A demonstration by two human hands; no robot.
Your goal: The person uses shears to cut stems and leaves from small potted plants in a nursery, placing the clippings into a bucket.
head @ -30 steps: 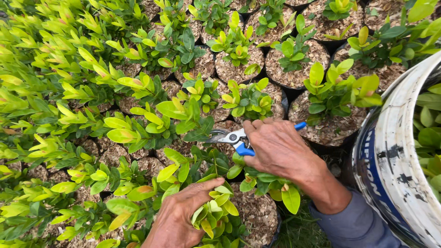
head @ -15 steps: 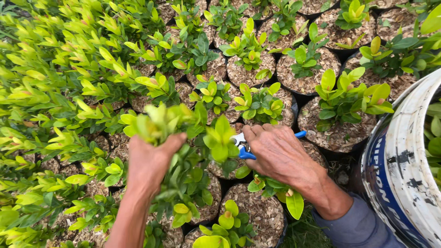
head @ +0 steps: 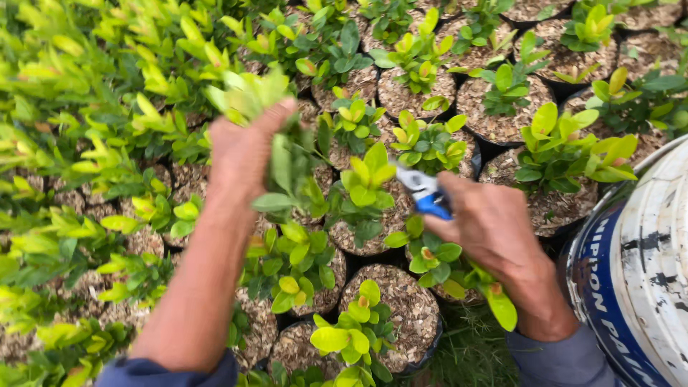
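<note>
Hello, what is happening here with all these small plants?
A person is working over many small potted plants packed close together in dark pots. The left hand is raised and grips a bunch of green leafy shoots. The right hand holds blue-handled pruning scissors, the blades pointing toward a plant between the hands. A white and blue bucket stands at the right edge.

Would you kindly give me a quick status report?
Left hand gripping leafy sprigs. Right hand holding blue-handled shears. Potted seedlings crowd between.
</note>
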